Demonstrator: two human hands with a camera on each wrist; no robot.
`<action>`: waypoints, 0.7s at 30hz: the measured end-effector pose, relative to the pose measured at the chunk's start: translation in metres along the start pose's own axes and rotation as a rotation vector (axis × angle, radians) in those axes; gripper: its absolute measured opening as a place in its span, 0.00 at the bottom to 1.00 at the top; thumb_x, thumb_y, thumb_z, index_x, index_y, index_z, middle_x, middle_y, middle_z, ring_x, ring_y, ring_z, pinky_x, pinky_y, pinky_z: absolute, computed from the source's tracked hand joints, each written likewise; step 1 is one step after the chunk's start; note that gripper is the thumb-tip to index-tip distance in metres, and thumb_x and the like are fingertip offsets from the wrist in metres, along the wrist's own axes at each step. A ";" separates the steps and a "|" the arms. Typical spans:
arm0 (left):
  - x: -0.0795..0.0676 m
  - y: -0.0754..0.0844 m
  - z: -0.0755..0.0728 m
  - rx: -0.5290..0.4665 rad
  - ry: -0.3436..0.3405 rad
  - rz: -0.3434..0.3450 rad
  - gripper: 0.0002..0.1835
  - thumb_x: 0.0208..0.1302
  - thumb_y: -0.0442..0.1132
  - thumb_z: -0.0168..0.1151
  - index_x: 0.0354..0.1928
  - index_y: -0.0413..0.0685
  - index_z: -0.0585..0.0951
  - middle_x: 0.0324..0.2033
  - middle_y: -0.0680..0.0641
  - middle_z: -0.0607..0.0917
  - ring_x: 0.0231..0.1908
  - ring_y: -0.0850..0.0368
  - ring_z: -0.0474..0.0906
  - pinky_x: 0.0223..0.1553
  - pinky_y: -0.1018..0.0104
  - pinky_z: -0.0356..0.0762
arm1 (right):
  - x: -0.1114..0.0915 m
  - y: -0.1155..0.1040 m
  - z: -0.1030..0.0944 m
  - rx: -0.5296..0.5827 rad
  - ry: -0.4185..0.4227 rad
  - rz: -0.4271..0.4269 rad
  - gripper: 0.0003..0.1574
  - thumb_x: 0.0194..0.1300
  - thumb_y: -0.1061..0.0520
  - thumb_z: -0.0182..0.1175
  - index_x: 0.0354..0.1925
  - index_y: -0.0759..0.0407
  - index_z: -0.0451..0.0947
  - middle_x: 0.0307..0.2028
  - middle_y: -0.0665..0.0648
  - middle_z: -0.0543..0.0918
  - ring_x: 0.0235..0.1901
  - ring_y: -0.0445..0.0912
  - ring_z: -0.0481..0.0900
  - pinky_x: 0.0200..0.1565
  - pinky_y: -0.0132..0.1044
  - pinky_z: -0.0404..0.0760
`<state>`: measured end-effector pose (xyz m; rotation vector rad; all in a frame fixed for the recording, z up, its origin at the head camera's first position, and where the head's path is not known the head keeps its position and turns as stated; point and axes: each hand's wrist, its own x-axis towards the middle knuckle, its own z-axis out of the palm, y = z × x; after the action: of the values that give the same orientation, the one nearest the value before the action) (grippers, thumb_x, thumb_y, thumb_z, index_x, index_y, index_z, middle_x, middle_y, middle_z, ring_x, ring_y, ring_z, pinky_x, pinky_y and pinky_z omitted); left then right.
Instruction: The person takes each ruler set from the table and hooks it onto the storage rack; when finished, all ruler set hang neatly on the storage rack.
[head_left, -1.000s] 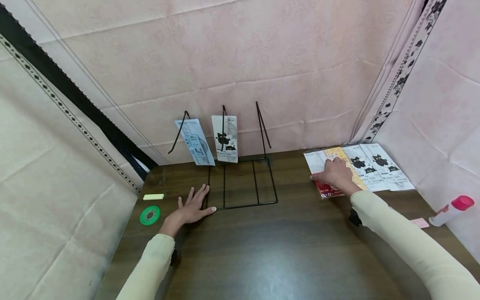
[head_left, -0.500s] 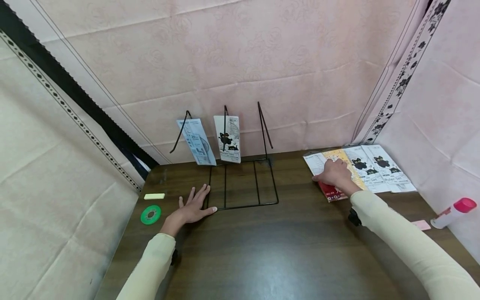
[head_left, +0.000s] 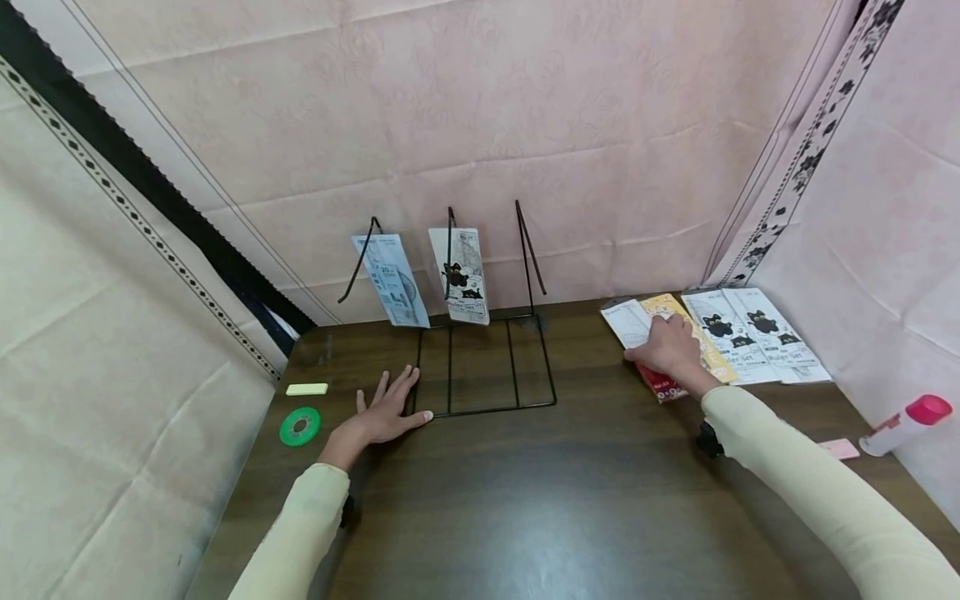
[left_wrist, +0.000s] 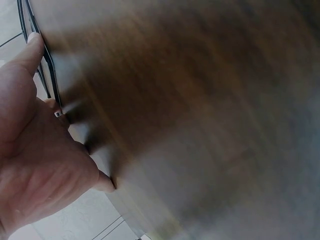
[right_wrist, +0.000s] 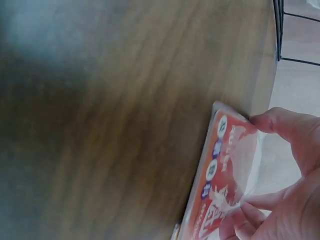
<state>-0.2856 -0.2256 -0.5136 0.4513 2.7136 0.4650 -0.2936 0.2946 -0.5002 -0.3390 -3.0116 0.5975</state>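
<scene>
Right wrist: red printed packet [right_wrist: 220,170]

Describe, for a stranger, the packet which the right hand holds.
Find the black wire rack on the table. In the row at its right, take the leftmost packet, in the right hand. Its red lower part distinguishes it from the yellow packet and white packets.

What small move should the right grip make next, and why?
Probably lift the red packet off the table: the right grip holds it, the left grip touches the black rack, and the rack's right hook is bare, while its left hook and middle hook carry packets.
</scene>
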 end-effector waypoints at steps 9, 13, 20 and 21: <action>0.002 0.001 -0.002 0.003 -0.005 0.000 0.48 0.63 0.69 0.51 0.77 0.65 0.41 0.77 0.54 0.36 0.76 0.40 0.25 0.62 0.22 0.24 | -0.009 -0.007 -0.002 0.011 0.148 -0.177 0.59 0.43 0.44 0.72 0.68 0.61 0.60 0.57 0.70 0.66 0.53 0.66 0.66 0.39 0.62 0.74; 0.002 0.002 -0.002 0.006 0.000 -0.002 0.48 0.63 0.69 0.51 0.77 0.65 0.41 0.77 0.55 0.36 0.76 0.41 0.26 0.61 0.21 0.24 | -0.015 -0.011 -0.004 0.000 0.227 -0.266 0.61 0.43 0.48 0.72 0.72 0.55 0.55 0.60 0.66 0.67 0.56 0.62 0.67 0.44 0.61 0.74; 0.002 0.000 -0.001 0.005 -0.006 0.009 0.48 0.63 0.69 0.51 0.77 0.63 0.41 0.77 0.52 0.36 0.75 0.38 0.26 0.60 0.20 0.23 | -0.029 -0.019 -0.006 -0.009 0.384 -0.392 0.59 0.44 0.50 0.73 0.72 0.54 0.58 0.64 0.64 0.68 0.60 0.62 0.68 0.50 0.62 0.73; 0.001 0.000 -0.001 0.008 -0.006 0.008 0.48 0.63 0.69 0.50 0.77 0.63 0.41 0.77 0.52 0.36 0.75 0.38 0.26 0.60 0.20 0.23 | -0.031 -0.021 -0.006 -0.009 0.409 -0.412 0.59 0.44 0.50 0.73 0.72 0.54 0.59 0.65 0.64 0.68 0.60 0.62 0.68 0.52 0.61 0.73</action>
<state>-0.2871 -0.2251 -0.5131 0.4649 2.7094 0.4546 -0.2672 0.2712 -0.4868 0.1453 -2.5773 0.4163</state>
